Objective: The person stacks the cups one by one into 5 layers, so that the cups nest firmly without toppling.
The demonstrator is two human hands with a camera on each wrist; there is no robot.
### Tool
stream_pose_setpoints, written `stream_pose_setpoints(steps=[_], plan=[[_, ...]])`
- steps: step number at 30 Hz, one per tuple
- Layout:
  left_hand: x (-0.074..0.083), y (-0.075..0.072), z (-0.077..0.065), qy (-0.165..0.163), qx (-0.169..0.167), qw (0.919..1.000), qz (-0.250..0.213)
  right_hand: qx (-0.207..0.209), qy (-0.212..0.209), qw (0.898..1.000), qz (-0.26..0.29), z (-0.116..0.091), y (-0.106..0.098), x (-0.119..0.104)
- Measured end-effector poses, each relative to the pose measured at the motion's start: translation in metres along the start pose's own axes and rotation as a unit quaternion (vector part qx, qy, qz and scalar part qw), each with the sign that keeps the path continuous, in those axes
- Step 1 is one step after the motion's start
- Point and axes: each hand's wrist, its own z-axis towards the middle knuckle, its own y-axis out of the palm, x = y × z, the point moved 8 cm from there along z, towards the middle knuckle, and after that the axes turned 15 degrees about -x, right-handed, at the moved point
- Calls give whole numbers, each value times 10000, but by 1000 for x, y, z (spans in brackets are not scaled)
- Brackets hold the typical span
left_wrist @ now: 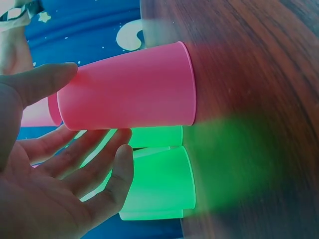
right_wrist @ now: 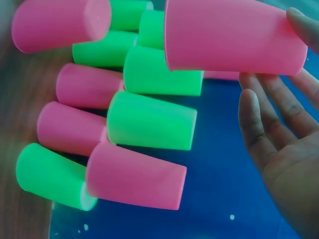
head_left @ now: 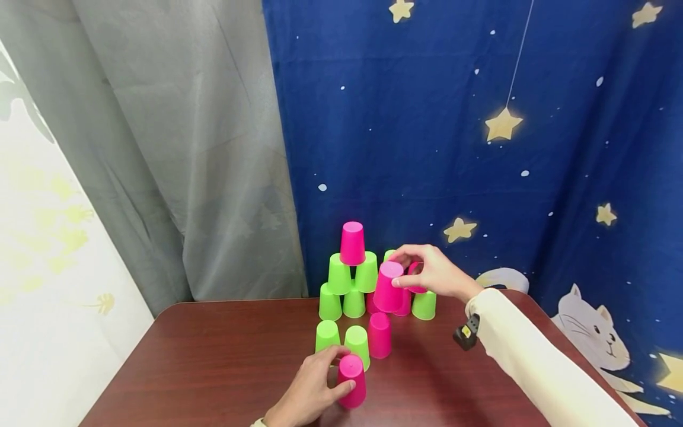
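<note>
Left hand (head_left: pixel 309 382): thumb and fingers about the narrow upper end of a near pink cup (head_left: pixel 352 382), mouth down, at the near side of the group; whether its rim meets the table (head_left: pixel 224 356) cannot be told.

Right hand (head_left: pixel 434 270): cream sleeve (head_left: pixel 528 344), black device (head_left: pixel 466 332) at the wrist; thumb and fingers pinch a raised pink cup (head_left: pixel 388 289) near its narrow end, mouth down, held in the air before the far stack.

Near group, beyond the left hand: left green cup (head_left: pixel 327 335), right green cup (head_left: pixel 357 343) and, farther right, a standing pink cup (head_left: pixel 380 336); all inverted.

Far stack, inverted cups. Bottom row, left to right: two green, two pink (head_left: pixel 370 303), one green (head_left: pixel 424 305). Second row: three green (right_wrist: pixel 152 119), then one pink (right_wrist: pixel 137 177) at the right. Third level: single top pink cup (head_left: pixel 352 243), at the left, upon two green ones.

Surroundings: brown table; behind, blue curtain (head_left: pixel 395 136) with yellow stars; grey curtain (head_left: pixel 229 178) at left; white cat figure (head_left: pixel 589 326) at far right.
</note>
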Motion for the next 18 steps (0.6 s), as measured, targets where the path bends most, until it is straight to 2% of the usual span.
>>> stream_pose_setpoints(steps=[8,18], plan=[[-1,-1,0,-19,41,9998,175,275,387,9985,-273,23,-20,-1],[-1,-1,1,-99,111,9996,233,1094,1058,9881,-225,48,-43,9]])
